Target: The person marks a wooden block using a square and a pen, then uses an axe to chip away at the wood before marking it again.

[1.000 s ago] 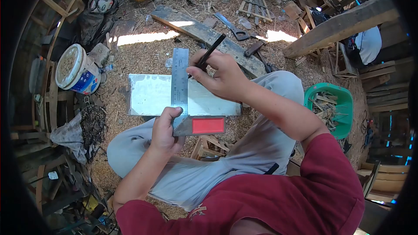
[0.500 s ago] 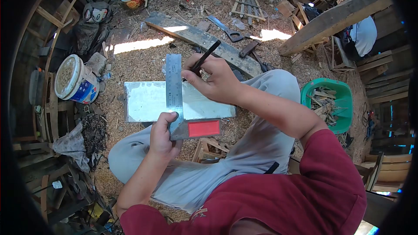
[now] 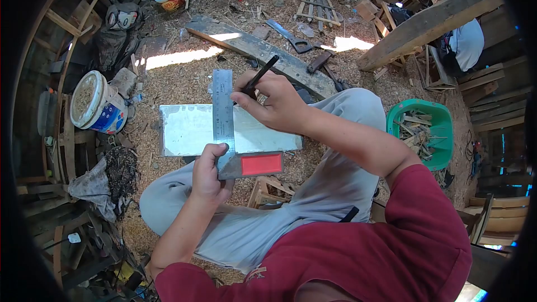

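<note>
A white-faced board (image 3: 184,128) lies crosswise in front of my crossed legs. Across it stands the steel blade of a try square (image 3: 222,106), whose stock with a red inset sits along the board's near edge. My left hand (image 3: 211,172) grips the corner of the square, thumb on top of the metal. In my right hand (image 3: 274,100) is a black pen (image 3: 265,70), pinched and slanted, its lower end near the right edge of the blade. Where the tip meets the board is hidden by my fingers.
A long plank (image 3: 246,45) lies beyond the board, with a handsaw (image 3: 291,38) and a hammer (image 3: 320,62) by it. On the right is a green tub (image 3: 449,134) of wood scraps. A white bucket (image 3: 114,113) stands left. Wood shavings cover the ground.
The pen and my right fingers have shifted slightly toward me and to the left along the blade. My left hand and the try square stay practically in place.
</note>
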`<state>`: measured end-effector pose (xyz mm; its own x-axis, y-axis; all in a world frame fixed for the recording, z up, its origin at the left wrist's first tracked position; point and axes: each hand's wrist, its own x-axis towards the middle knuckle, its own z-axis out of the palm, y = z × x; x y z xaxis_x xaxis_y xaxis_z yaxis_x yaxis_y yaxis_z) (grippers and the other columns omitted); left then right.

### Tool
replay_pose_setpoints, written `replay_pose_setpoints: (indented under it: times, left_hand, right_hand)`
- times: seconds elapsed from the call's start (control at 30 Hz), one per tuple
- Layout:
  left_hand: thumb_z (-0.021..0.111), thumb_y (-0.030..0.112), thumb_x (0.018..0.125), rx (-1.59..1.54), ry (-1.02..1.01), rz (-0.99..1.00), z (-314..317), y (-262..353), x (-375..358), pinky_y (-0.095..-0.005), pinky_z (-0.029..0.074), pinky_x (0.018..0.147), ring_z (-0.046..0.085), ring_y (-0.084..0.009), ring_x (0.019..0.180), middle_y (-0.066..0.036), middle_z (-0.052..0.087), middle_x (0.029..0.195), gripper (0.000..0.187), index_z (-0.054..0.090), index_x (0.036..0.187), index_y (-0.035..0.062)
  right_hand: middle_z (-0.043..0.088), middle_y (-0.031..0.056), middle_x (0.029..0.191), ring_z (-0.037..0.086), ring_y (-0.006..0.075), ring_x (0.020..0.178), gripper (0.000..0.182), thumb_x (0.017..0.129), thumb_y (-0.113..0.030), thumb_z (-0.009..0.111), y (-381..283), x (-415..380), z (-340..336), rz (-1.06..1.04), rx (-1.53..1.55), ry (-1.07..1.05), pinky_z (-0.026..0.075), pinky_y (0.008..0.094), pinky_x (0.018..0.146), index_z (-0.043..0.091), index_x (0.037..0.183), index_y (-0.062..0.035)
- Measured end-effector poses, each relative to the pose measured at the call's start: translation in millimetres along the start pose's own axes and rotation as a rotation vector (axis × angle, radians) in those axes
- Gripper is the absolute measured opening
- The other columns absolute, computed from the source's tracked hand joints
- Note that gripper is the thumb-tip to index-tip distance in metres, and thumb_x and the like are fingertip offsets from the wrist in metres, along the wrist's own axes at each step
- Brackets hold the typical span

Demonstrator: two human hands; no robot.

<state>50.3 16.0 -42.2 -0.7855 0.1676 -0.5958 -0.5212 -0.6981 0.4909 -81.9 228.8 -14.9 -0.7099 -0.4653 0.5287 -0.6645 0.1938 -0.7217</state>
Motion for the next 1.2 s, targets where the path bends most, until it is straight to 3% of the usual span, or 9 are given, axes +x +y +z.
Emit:
replay_pose_setpoints:
  times: [0.27,0.37,0.47,0.57,0.7,0.83,0.87,0.97,1.2]
  left_hand:
    - [0.059,0.024,0.099,0.003,0.030,-0.004,5.0,1.8,-2.5,-0.0417,0.064,0.088,0.078,-0.0261,0.095,-0.011,0.076,0.109,0.033,0.063,0.123,0.0018]
    - [0.059,0.024,0.099,-0.012,0.014,-0.008,5.2,1.3,-2.3,-0.0415,0.064,0.088,0.078,-0.0257,0.095,-0.011,0.075,0.107,0.032,0.063,0.123,0.0019]
    - [0.059,0.023,0.100,-0.031,0.006,0.002,6.1,2.7,-1.5,-0.0408,0.064,0.089,0.078,-0.0255,0.096,-0.011,0.076,0.107,0.032,0.064,0.122,0.0014]
    - [0.059,0.022,0.101,-0.045,-0.001,0.035,10.5,4.7,0.2,-0.0402,0.063,0.093,0.078,-0.0254,0.098,-0.012,0.076,0.109,0.032,0.064,0.123,0.0005]
    - [0.059,0.022,0.101,-0.053,-0.009,0.121,8.1,10.4,6.6,-0.0402,0.062,0.098,0.077,-0.0253,0.102,-0.013,0.076,0.112,0.032,0.066,0.124,-0.0004]
    - [0.061,0.019,0.103,-0.110,-0.004,0.154,3.5,16.7,9.0,-0.0396,0.060,0.096,0.075,-0.0225,0.100,-0.011,0.075,0.112,0.027,0.066,0.121,-0.0008]
    - [0.062,0.019,0.103,-0.115,0.011,0.178,4.6,16.9,8.2,-0.0398,0.060,0.096,0.074,-0.0216,0.100,-0.011,0.074,0.112,0.027,0.065,0.120,-0.0006]
    - [0.062,0.020,0.103,-0.102,0.033,0.203,0.7,16.8,8.5,-0.0393,0.059,0.095,0.074,-0.0213,0.100,-0.010,0.073,0.112,0.027,0.065,0.121,-0.0002]
    - [0.061,0.021,0.103,-0.072,0.087,0.226,1.4,18.2,10.3,-0.0390,0.060,0.094,0.074,-0.0203,0.098,-0.007,0.074,0.108,0.023,0.065,0.119,0.0056]
  right_hand:
    - [0.074,0.0118,0.095,0.072,0.0288,0.089,0.012,0.098,-0.011,0.080,2.2,-0.4,1.7,-0.024,-0.004,0.007,0.055,0.0391,0.081,0.074,0.102,-0.0015]
    - [0.074,0.0110,0.095,0.072,0.0273,0.090,0.012,0.098,-0.011,0.080,-5.1,0.5,-3.5,0.033,0.049,-0.079,0.055,0.0386,0.081,0.074,0.103,-0.0019]
    - [0.075,0.0108,0.096,0.072,0.0261,0.091,0.012,0.099,-0.012,0.079,-3.0,3.3,-5.9,0.008,-0.064,-0.025,0.055,0.0374,0.082,0.074,0.104,-0.0021]
    - [0.075,0.0106,0.096,0.072,0.0268,0.091,0.012,0.099,-0.011,0.080,-1.7,10.9,-6.6,0.079,0.175,0.140,0.055,0.0359,0.081,0.075,0.105,-0.0024]
    - [0.072,0.0088,0.092,0.067,0.0277,0.086,0.008,0.095,-0.005,0.077,-12.5,6.9,-15.0,-0.150,-0.059,-0.022,0.047,0.0392,0.080,0.073,0.101,-0.0080]
    - [0.067,0.0084,0.096,0.065,0.0280,0.090,0.027,0.086,-0.026,0.088,-28.0,1.3,-11.6,-0.252,-0.161,-0.332,0.047,0.0396,0.086,0.076,0.105,-0.0112]
    - [0.062,0.0068,0.099,0.063,0.0283,0.092,0.042,0.081,-0.038,0.091,-27.0,-2.2,-6.5,-0.255,-0.159,-0.350,0.046,0.0407,0.086,0.076,0.110,-0.0121]
    - [0.064,0.0070,0.101,0.063,0.0277,0.090,0.053,0.081,-0.050,0.090,-31.7,-2.7,0.6,-0.296,-0.214,-0.398,0.044,0.0422,0.084,0.073,0.115,-0.0130]
    - [0.063,0.0094,0.102,0.063,0.0303,0.094,0.061,0.074,-0.041,0.093,-28.7,-12.4,14.1,-0.309,-0.300,-0.404,0.045,0.0439,0.089,0.070,0.122,-0.0107]
